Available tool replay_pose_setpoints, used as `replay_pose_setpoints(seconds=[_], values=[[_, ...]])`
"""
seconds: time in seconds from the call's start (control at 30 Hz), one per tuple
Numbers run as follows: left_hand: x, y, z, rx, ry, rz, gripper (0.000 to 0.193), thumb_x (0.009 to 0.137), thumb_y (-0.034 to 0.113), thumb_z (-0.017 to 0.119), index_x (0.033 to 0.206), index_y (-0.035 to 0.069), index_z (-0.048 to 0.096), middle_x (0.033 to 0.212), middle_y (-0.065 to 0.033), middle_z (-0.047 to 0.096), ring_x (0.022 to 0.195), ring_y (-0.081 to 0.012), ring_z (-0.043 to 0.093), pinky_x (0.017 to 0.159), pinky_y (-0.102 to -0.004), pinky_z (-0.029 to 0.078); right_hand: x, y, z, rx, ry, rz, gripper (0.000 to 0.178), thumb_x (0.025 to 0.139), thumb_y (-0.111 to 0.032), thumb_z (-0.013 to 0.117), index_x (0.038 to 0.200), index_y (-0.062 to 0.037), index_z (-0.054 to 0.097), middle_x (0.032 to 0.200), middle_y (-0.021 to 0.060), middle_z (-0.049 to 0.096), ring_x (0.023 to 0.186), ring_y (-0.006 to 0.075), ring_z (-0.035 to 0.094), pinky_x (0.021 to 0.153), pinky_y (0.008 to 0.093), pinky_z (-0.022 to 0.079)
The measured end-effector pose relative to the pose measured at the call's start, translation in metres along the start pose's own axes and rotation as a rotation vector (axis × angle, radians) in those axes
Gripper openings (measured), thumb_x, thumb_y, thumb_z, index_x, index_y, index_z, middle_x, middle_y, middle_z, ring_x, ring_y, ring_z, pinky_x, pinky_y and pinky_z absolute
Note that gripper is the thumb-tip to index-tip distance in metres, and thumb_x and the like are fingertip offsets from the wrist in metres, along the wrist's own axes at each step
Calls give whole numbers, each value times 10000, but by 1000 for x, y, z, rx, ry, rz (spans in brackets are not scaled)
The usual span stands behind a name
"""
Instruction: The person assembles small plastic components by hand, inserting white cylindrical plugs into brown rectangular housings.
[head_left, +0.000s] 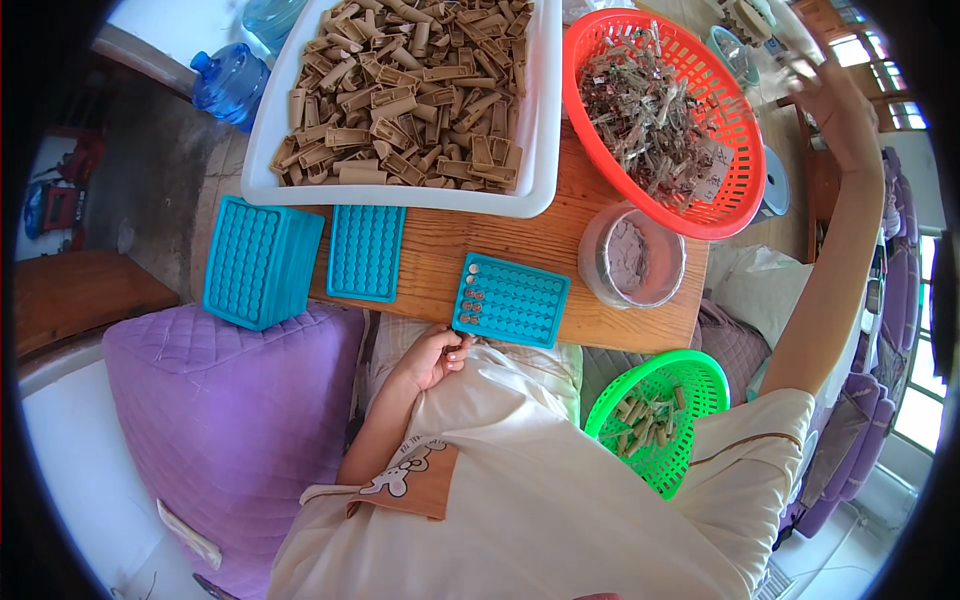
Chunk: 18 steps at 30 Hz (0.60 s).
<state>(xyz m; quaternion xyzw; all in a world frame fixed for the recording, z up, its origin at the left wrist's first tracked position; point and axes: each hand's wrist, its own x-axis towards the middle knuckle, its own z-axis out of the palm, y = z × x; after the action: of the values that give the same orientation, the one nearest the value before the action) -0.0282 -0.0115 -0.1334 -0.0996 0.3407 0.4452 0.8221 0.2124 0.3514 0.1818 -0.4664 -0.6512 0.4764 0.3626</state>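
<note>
My left hand (437, 357) is closed at the table's near edge, just below a blue moulded tray (520, 300). Its fingers are curled together, and what they hold, if anything, cannot be made out. Several small round pieces (472, 295) sit in the cups at the left end of that tray. My right hand (838, 112) is raised far out at the upper right, beyond the red basket (745, 185). Motion smears its fingers, so its grip is unclear. A tub with a pale greyish filling (628, 255) stands right of the tray.
A white bin (400, 200) heaped with brown plastic pieces (400, 105) fills the table's far side. Clear plastic scraps (650, 110) lie in the red basket. Blue trays (262, 262) are stacked at left beside another tray (365, 253). A green basket (705, 375) holds brown pieces near my lap.
</note>
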Motion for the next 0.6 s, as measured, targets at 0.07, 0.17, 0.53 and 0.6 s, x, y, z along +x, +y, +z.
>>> replay_pose_setpoints(seconds=[0.07, 0.17, 0.53, 0.6], values=[[1, 0, 1, 5, -16, -8, 75, 716, 16, 396, 758, 3, 457, 662, -34, 434, 462, -61, 354, 409, -188, 280, 1, 19, -15, -146, -146, 76, 401, 784, -199, 485, 1164, -102, 401, 1056, 73, 493, 916, 152, 490, 752, 270, 416], [3, 1, 2, 5, -27, -13, 77, 716, 13, 397, 765, 5, 457, 666, -38, 436, 462, -64, 353, 410, -188, 280, 13, 60, -31, -375, -271, 237, 457, 752, -275, 539, 1171, -160, 397, 993, 33, 525, 857, 129, 508, 711, 276, 419], [1, 1, 1, -13, -14, -1, 80, 714, 7, 406, 773, 7, 459, 683, -44, 449, 464, -67, 357, 412, -188, 285, 1, 201, 36, -696, -117, 419, 601, 679, -114, 600, 1216, -117, 331, 954, 82, 535, 739, 162, 518, 525, 288, 437], [4, 2, 4, 5, -34, -25, 82, 711, 6, 408, 773, 8, 460, 683, -45, 453, 465, -67, 358, 412, -188, 286, 17, 226, -3, -614, -94, 403, 542, 647, -115, 619, 1140, -71, 397, 844, 80, 552, 636, 146, 511, 479, 265, 411]])
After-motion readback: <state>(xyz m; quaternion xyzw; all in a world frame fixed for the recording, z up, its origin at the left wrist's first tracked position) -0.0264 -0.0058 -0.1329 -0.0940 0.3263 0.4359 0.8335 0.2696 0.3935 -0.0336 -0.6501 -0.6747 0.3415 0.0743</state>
